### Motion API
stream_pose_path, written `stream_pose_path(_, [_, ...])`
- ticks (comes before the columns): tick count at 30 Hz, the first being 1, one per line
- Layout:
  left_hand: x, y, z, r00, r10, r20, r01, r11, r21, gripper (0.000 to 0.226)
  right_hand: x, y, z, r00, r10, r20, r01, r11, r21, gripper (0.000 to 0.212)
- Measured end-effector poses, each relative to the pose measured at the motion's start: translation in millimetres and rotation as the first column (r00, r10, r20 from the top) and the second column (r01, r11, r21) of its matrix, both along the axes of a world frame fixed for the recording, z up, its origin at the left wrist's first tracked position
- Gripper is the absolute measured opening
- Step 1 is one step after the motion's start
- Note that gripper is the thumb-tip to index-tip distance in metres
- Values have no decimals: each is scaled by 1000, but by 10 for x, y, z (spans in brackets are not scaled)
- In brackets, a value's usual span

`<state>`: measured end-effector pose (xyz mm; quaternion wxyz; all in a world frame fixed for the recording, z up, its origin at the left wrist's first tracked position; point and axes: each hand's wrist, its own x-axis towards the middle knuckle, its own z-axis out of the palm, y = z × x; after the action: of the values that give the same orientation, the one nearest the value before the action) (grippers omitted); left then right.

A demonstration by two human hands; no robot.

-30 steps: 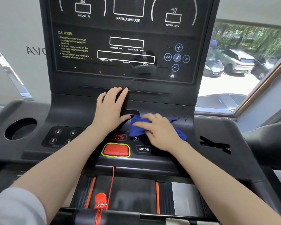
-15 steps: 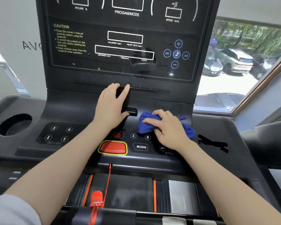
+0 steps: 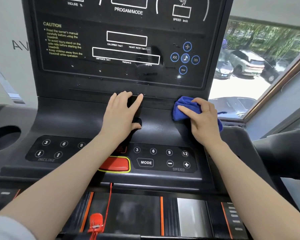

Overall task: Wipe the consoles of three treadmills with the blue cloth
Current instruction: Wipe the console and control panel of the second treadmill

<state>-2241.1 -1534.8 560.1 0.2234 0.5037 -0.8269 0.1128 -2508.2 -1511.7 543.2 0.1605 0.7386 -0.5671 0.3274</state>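
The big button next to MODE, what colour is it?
Red with a yellow rim, seen in the head view.

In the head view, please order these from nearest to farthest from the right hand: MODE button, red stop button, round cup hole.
From the right hand:
1. MODE button, below and left of it.
2. Red stop button, further left, partly under the left forearm.
3. Cup hole, at the console's far left.
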Motion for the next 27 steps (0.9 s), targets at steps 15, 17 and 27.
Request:
stream_pose_path(15, [170,-36,215,989,-116,90,104,987,124,86,939,665,-4,956,275,98,-280,766,579,49])
stream_pose_path(17, [211,-57,232,986,-126,106,109,982,152,85,921,593,-7,975,183,124,-221,796,564,46])
stream_pose_path(27, [191,-5,181,992,-126,19,122,983,140,81,1259,444,-79,996,-83,20,71,939,337,49])
